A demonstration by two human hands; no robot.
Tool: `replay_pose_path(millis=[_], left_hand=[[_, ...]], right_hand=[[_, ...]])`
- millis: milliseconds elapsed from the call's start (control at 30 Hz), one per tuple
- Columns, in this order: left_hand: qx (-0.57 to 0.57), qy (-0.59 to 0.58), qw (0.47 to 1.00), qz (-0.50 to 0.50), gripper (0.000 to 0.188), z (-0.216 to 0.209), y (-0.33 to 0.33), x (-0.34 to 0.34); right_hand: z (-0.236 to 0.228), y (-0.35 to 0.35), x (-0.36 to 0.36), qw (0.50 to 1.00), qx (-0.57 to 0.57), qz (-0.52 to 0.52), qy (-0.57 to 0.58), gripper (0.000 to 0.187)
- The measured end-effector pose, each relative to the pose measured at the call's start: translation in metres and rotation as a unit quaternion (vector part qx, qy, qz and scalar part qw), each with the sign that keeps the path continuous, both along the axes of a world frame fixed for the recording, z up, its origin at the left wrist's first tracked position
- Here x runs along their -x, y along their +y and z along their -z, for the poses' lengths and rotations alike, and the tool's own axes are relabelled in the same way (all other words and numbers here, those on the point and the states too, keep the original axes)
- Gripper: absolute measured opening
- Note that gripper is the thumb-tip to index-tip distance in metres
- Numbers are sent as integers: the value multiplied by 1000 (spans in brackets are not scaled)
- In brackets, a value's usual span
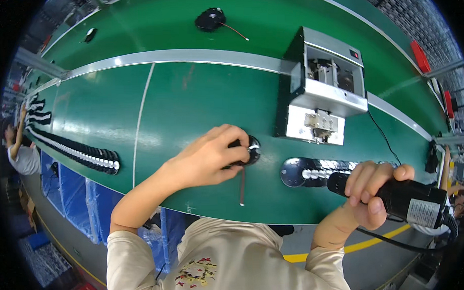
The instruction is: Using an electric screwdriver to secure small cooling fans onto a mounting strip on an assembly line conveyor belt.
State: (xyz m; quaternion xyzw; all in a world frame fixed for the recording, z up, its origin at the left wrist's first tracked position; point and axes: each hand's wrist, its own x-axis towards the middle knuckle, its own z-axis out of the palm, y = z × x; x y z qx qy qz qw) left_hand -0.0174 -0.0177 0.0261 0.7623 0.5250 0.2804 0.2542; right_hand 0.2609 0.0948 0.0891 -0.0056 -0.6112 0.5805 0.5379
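My left hand [212, 156] is closed over a small glossy black round part [253, 150], its fingers curled on the part's left side. The part rests on the green workbench [190, 105], and a thin dark red wire [242, 185] runs from it toward the near edge. My right hand [369, 189] grips a black corded electric screwdriver [410, 200], held nearly level with its nose pointing left. Just beyond that nose lies a row of overlapping glossy black round parts [294, 172] with white pieces along it. The screwdriver's tip is not clearly visible.
A silver box-shaped machine [326, 75] with an open front stands behind the row. Another black part with a red wire [210, 19] sits on the far surface. At left runs a long black-and-white row [84, 152]. The screwdriver's cable [399, 244] hangs at right. Other people work at both sides.
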Motion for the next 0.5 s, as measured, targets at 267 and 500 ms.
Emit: replay_pose_path(millis=[267, 500], left_hand=[[-117, -55, 987, 93, 23, 14, 20, -73], [-118, -27, 987, 104, 29, 25, 24, -82]], right_hand=[[-4, 0, -7, 1000, 7, -2, -22, 57], [-4, 3, -3, 1000, 11, 9, -16, 57]])
